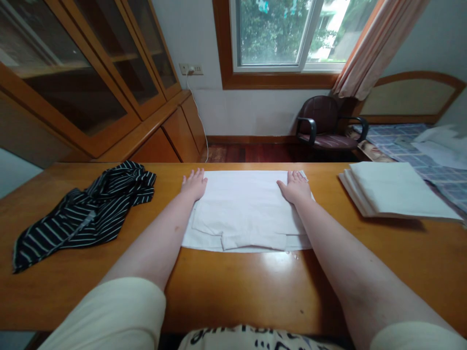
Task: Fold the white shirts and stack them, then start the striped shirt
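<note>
A white garment lies folded flat in the middle of the wooden table. My left hand rests flat on its far left corner, fingers stretched out. My right hand lies flat on its far right corner, fingers likewise extended. Neither hand grips anything; both press the cloth against the table.
A crumpled black-and-white striped garment lies at the left of the table. A stack of folded white cloths sits at the right. Behind the table stand a dark chair, a bed and a wooden cabinet.
</note>
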`<state>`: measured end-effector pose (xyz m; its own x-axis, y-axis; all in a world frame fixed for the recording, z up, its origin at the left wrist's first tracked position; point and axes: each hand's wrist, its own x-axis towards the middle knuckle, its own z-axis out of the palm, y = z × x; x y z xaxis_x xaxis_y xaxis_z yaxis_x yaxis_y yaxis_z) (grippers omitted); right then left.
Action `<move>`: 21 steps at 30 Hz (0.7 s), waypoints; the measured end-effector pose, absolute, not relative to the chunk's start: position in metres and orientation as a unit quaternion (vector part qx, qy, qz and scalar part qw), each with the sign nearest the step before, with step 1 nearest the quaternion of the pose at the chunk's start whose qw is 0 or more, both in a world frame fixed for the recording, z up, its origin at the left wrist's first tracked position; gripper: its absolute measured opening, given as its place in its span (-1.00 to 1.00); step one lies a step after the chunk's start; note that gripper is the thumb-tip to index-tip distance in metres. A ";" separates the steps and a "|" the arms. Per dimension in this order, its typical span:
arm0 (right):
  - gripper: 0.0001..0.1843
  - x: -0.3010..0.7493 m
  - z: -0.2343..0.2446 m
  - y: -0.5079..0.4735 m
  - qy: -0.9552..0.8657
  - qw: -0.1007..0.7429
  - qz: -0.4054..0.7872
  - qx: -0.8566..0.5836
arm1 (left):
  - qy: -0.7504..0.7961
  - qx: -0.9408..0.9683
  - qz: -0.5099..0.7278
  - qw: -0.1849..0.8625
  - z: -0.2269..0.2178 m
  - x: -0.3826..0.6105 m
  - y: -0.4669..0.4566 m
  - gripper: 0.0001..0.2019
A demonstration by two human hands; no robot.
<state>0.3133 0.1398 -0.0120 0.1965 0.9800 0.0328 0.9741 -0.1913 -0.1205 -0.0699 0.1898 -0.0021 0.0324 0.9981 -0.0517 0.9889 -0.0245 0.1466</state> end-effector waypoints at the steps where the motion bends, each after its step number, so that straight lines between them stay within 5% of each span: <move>1: -0.11 0.313 -0.012 0.140 -0.633 0.058 0.024 -0.771 | 0.696 0.714 0.036 0.068 -0.003 -0.071 0.189 -0.39; 9: -0.12 0.311 -0.009 0.137 -0.633 0.089 0.032 -0.768 | 0.713 0.657 0.219 0.110 -0.004 -0.080 0.182 -0.40; 16: -0.39 0.332 0.000 0.121 -0.523 0.330 0.063 -0.783 | 0.722 0.599 0.300 0.172 -0.004 -0.118 0.161 -0.57; 21: -0.45 0.372 0.005 0.123 -0.440 0.363 0.147 -0.808 | 0.701 0.625 0.306 0.157 0.005 -0.112 0.148 -0.60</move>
